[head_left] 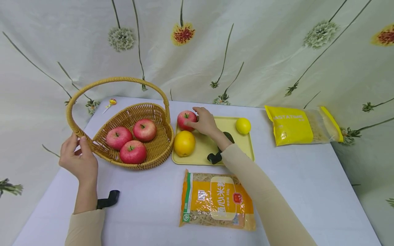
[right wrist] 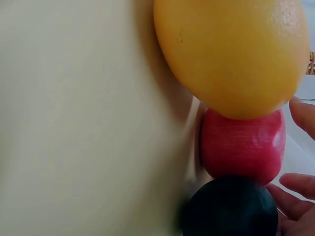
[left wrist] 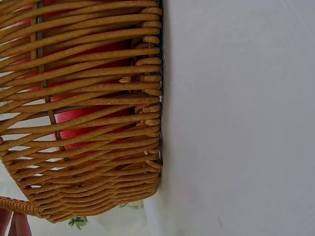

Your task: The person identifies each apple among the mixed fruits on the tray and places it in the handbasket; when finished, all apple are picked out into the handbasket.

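Observation:
At the left, my left hand (head_left: 80, 160) pinches the lower end of the handle of a wicker basket (head_left: 158, 160), its fingertips (left wrist: 19, 223) showing at the handle in the left wrist view. Three red apples (head_left: 133, 152) lie inside the basket. My right hand (head_left: 205, 122) is over a yellow tray (head_left: 200, 159), thumb and fingers spread at another red apple (head_left: 184, 118). Right beside that apple sits an orange (head_left: 184, 143). The right wrist view shows the orange, the apple and a dark green rounded thing (right wrist: 231, 206) close together, with the fingers (right wrist: 298, 184) at the apple's upper side.
A lemon (head_left: 243, 126) lies at the tray's right end. In front of the tray is an orange noodle packet (head_left: 221, 201); a yellow pasta bag (head_left: 292, 126) lies farther right. A wrapped lollipop (head_left: 112, 101) rests behind the basket. Flowered cloth (head_left: 203, 51) hangs along the back.

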Demonstrator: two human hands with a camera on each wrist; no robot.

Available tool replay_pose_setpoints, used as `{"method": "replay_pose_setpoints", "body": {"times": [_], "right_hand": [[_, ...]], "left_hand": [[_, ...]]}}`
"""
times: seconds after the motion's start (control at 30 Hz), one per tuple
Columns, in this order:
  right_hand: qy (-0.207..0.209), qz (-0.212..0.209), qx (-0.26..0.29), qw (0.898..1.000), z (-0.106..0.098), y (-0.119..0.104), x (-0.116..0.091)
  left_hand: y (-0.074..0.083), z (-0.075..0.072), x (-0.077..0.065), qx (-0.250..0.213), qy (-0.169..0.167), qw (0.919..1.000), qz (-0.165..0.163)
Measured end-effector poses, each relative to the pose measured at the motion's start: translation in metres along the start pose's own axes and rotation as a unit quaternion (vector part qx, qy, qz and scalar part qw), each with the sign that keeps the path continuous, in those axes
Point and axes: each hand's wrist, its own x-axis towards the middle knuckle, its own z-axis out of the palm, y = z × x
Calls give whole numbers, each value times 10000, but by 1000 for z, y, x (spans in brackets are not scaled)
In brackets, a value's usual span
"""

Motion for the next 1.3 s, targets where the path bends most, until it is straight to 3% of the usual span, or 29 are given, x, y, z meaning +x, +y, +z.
{"method": "replay_pose_setpoints", "body": {"times": [0.3, 0.67, 1.3], "right_hand": [[-58, 224, -456, 9987, 8, -2, 1], [-39, 195, -955, 9952, 13, -2, 2], [111, 152, -954, 9953, 18, 0, 3]], "left_hand": [[-6, 0, 2, -41, -62, 9999, 79], [-7, -2, 1, -100, -134, 9997, 193], [-4, 1, 2, 23, 16, 10000, -1]]}}
